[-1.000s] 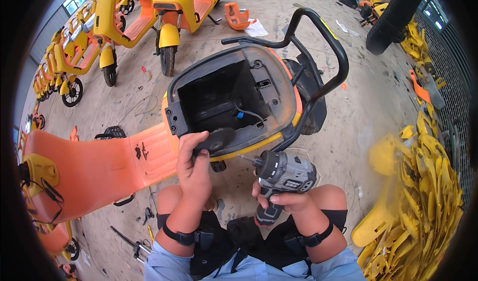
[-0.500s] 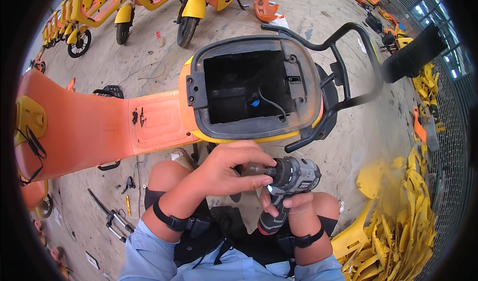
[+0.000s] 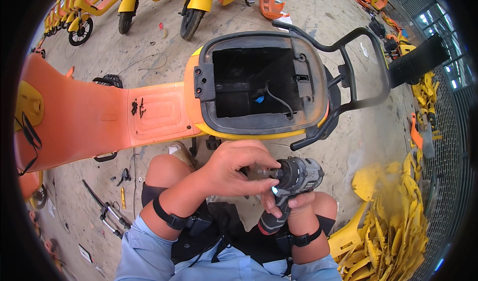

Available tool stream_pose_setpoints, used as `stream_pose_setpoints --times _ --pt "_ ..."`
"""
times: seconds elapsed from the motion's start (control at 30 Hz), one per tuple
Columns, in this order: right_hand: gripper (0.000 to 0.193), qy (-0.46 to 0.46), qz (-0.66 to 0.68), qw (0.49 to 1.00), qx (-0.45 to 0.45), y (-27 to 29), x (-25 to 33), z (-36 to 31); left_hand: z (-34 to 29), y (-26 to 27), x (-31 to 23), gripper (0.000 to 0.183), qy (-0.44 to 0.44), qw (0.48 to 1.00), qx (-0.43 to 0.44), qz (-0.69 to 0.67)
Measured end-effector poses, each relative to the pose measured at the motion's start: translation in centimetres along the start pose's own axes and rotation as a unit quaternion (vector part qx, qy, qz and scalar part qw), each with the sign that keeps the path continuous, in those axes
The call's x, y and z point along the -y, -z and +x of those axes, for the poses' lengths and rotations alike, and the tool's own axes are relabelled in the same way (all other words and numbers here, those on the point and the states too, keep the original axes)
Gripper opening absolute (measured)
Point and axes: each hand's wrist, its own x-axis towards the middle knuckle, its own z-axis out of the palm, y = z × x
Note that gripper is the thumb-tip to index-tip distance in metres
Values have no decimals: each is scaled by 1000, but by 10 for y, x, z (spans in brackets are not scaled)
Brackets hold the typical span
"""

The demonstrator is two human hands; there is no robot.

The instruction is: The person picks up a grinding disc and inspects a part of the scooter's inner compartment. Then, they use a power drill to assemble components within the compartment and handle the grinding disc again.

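Observation:
My right hand grips the handle of a grey and black cordless drill held over my lap, its nose toward the left. At the drill's front, the thumb and forefinger of my left hand close around the short driver bit at the chuck. Part of the bit is hidden by my fingers. Just beyond my hands stands an orange and yellow scooter with its seat off. Its black storage compartment lies open, with a cable and a blue connector inside.
Dark screws lie on the scooter's footboard. A black tubular rack juts from its rear. Yellow plastic panels are heaped at the right. A fork-like metal part and a yellow tool lie on the floor at the left. More scooters stand behind.
The view has shifted slightly, so the scooter appears a little farther right and higher. Both hands keep almost the same hold on the drill and its bit.

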Motion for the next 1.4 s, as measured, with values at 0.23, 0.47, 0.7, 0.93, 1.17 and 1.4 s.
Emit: stream_pose_setpoints --times 0.23,0.47,0.7,0.93,1.17,1.4 --pt "68 10 -35 998 -53 -12 1 0 -1 0 0 30 -37 999 -17 2" --pt "76 6 -45 998 -31 -7 3 0 -1 2 0 28 -33 999 -10 0" --pt "70 6 -35 999 -39 -4 9 -5 -1 4 6 32 3 1000 -7 3" --pt "71 7 -65 997 -41 -10 22 -10 4 4 7 34 29 999 -9 -25" --pt "70 19 -55 997 -51 -9 23 -10 6 2 11 34 26 1000 0 -16" --pt "70 12 -60 997 -43 -4 25 -10 9 1 13 35 16 1000 3 -5"
